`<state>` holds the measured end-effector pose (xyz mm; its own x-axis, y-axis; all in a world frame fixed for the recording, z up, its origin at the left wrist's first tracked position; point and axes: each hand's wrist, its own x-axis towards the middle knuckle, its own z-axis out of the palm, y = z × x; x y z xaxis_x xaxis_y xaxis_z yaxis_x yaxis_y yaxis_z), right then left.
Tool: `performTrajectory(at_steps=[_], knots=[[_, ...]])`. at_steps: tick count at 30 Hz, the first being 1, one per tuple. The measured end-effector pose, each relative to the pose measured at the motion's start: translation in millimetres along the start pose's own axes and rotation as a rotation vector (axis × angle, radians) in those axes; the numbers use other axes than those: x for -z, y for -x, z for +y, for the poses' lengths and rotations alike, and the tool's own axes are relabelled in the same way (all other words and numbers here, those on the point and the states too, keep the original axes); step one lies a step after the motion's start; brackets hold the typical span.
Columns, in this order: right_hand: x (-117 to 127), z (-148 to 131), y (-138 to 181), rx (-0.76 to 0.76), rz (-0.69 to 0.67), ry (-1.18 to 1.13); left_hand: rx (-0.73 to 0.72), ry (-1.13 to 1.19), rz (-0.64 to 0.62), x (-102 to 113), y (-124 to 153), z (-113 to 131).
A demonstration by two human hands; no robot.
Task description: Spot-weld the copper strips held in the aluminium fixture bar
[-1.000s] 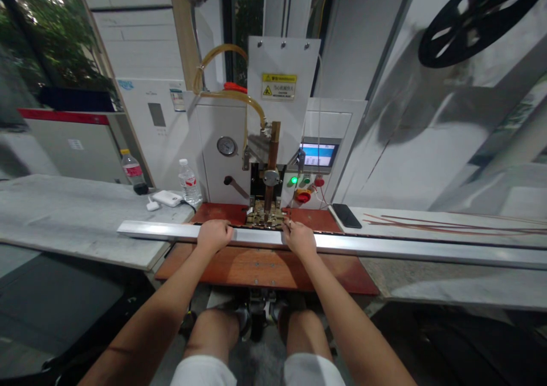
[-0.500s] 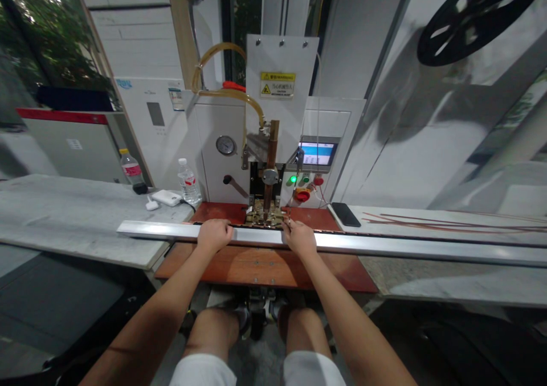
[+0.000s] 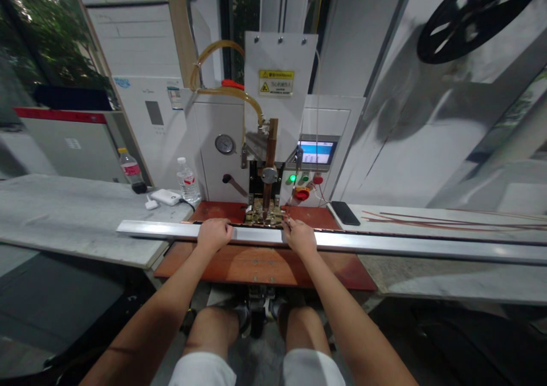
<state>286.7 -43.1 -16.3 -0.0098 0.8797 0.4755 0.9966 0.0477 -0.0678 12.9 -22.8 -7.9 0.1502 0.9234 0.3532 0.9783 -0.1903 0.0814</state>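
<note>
A long silver metal profile (image 3: 376, 242) lies crosswise in front of me, over the wooden board and the worktops on both sides. My left hand (image 3: 215, 234) is closed over it, left of the machine's working spot. To the right of that spot, my right hand (image 3: 300, 237) is also closed on the profile, its fingertips at the far edge. A thin copper-coloured strip shows along that far edge. Between my hands, a copper rod (image 3: 268, 169) of the machine points down at a brass-coloured fixture (image 3: 261, 210); whether its tip touches the profile cannot be made out.
The white machine (image 3: 280, 50) has a gauge (image 3: 224, 144), a lit screen (image 3: 316, 151) and a red switch (image 3: 301, 193). Bottles (image 3: 188, 179) and a white power bank (image 3: 166, 197) stand left. A phone (image 3: 345, 213) and thin copper-coloured rods (image 3: 427, 220) lie right.
</note>
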Motion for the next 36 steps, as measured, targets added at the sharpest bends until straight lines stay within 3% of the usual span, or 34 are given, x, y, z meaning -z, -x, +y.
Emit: performTrajectory(at_steps=[7, 36], knots=[[-0.6, 1.6, -0.9, 0.007, 0.004, -0.001, -0.025, -0.031, 0.029, -2.8, -1.4, -0.6], [0.2, 5.8, -4.2, -0.005, -0.029, -0.008, 0.027, -0.047, -0.05, -1.5, -6.0, 5.2]])
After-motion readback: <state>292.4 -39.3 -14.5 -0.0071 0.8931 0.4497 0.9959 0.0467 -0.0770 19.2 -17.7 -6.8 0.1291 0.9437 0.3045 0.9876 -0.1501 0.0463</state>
